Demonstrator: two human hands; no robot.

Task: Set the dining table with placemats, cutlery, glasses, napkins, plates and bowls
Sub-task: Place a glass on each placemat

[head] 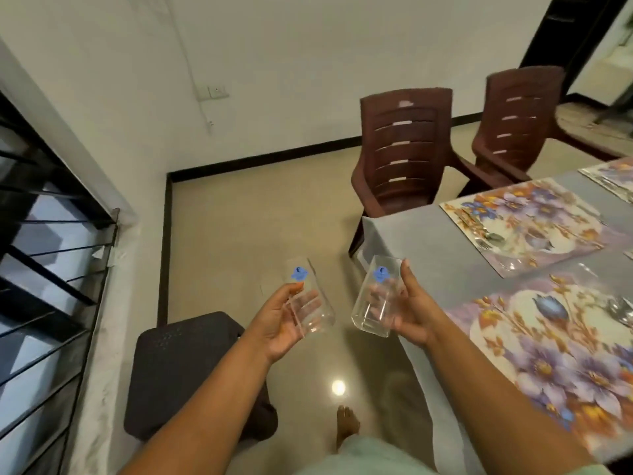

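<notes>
Here, the left hand (279, 320) grips one clear glass tumbler (308, 299) and the right hand (409, 310) grips another tumbler (375, 298). Both glasses tilt in the air just beside the dining table's (428, 241) corner, near the floral placemats (520, 224).

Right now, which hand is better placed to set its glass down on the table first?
The right hand: its glass hangs at the table edge beside the near placemat. The left hand holds its glass farther out, over the floor.
</notes>
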